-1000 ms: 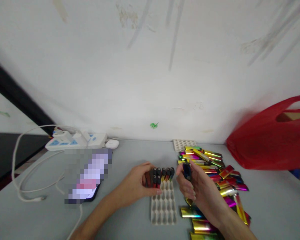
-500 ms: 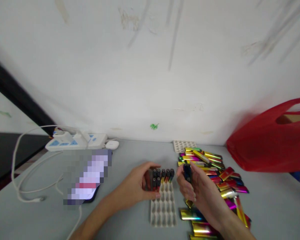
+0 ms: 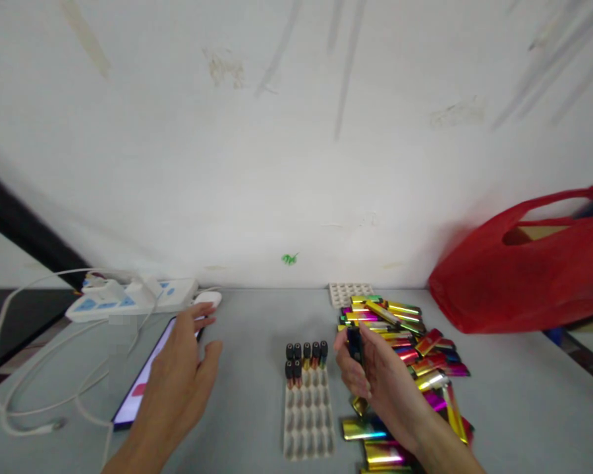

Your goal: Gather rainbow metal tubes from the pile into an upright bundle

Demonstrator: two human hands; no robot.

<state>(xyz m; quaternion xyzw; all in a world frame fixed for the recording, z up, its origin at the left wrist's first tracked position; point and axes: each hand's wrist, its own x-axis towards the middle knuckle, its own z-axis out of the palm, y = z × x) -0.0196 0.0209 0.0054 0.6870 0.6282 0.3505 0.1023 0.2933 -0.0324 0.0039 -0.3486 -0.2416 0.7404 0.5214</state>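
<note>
My left hand (image 3: 180, 375) is above the phone (image 3: 145, 388) and partly covers it. Its fingers are apart and hold nothing. My right hand (image 3: 375, 375) grips a lighter (image 3: 354, 343), whose dark top end points up; the fingers hide most of its body. Between the hands lies a pale tray (image 3: 309, 421) with rows of cells. Several black-topped lighters (image 3: 306, 355) stand upright in its far rows, and the nearer cells show bare. Beneath and beyond my right hand, a pile of shiny metallic lighters (image 3: 432, 380) is spread over the table.
A second pale tray (image 3: 350, 294) lies near the wall, behind the pile. At the right rests a red bag (image 3: 518, 283). A white power strip (image 3: 172, 294) with plugs and a looping white cable (image 3: 2, 395) occupies the left, beside a small white case (image 3: 210, 301).
My left hand has left the tray and moved left over the phone, its fingers opening. My right hand still holds the lighter near the tray. The view has shifted slightly.
</note>
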